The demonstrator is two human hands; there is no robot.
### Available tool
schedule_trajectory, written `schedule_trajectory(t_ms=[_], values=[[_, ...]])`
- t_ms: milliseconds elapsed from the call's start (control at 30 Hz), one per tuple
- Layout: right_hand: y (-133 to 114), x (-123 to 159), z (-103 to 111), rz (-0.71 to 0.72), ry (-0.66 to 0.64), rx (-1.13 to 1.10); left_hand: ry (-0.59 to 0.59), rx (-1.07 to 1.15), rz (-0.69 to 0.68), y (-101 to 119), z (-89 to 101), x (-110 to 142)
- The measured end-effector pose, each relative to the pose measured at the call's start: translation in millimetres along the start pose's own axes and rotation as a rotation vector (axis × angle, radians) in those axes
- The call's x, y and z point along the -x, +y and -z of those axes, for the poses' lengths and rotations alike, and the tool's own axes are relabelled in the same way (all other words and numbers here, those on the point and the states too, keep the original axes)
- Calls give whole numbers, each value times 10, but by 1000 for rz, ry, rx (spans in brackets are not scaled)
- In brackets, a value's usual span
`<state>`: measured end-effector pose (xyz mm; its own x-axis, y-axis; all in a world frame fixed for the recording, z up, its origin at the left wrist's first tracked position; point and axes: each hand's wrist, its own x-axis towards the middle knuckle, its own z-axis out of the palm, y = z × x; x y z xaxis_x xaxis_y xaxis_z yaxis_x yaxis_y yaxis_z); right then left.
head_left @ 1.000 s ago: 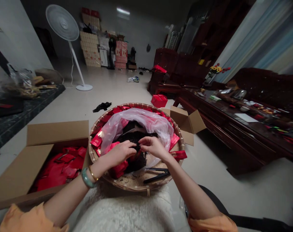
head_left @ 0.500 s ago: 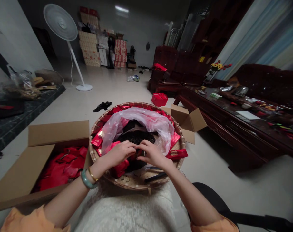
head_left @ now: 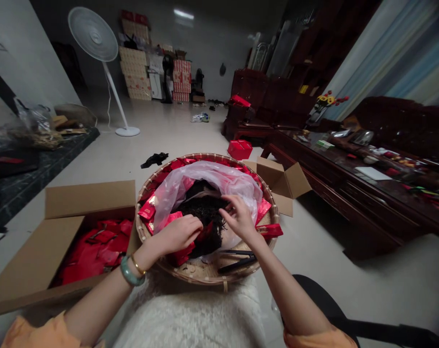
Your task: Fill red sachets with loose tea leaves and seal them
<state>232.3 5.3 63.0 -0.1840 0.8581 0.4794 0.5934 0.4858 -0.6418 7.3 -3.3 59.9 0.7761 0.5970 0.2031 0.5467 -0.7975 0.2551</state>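
Observation:
A round bamboo basket [head_left: 142,232] holds a translucent pinkish plastic bag [head_left: 208,170] with dark, stringy dried leaves [head_left: 199,208] in its mouth. Over the front of the leaves, my left hand [head_left: 183,232] is closed, its fingers bent round the edge of a small red packet [head_left: 206,233] that is partly hidden. My right hand [head_left: 239,217] hovers at the right of the leaves, thumb and fingers apart, with nothing visible between them. Below it, a dark long-handled tool [head_left: 237,263], perhaps tongs or scissors, lies in the basket. More red packets [head_left: 148,209] line the basket.
On the left stands an open cardboard box [head_left: 63,246] full of red packets. A smaller open box [head_left: 284,181] sits behind the basket, near a red box [head_left: 240,149]. A dark wooden table [head_left: 335,193] runs along the right; a white fan [head_left: 128,131] stands back left.
My hands were together over the leaves. The right has moved right and slightly up, its fingers spread; the left stays near the red packet, which shows more now.

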Motion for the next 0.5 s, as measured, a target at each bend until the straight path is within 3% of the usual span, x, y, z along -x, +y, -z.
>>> schedule_trajectory(t_ms=[100,167,367,500], values=[[-126,27,-16,247,-394,341,-54,-48,1,35,-19,-22],[-203,31,-66,309,-582,563,-71,-87,-15,43,-62,-43],[-309,-52,-179,324,-721,813,-83,-164,-67,46,-170,-104],[-337,-71,-242,200,-784,844,-139,-201,-45,93,-120,-167]])
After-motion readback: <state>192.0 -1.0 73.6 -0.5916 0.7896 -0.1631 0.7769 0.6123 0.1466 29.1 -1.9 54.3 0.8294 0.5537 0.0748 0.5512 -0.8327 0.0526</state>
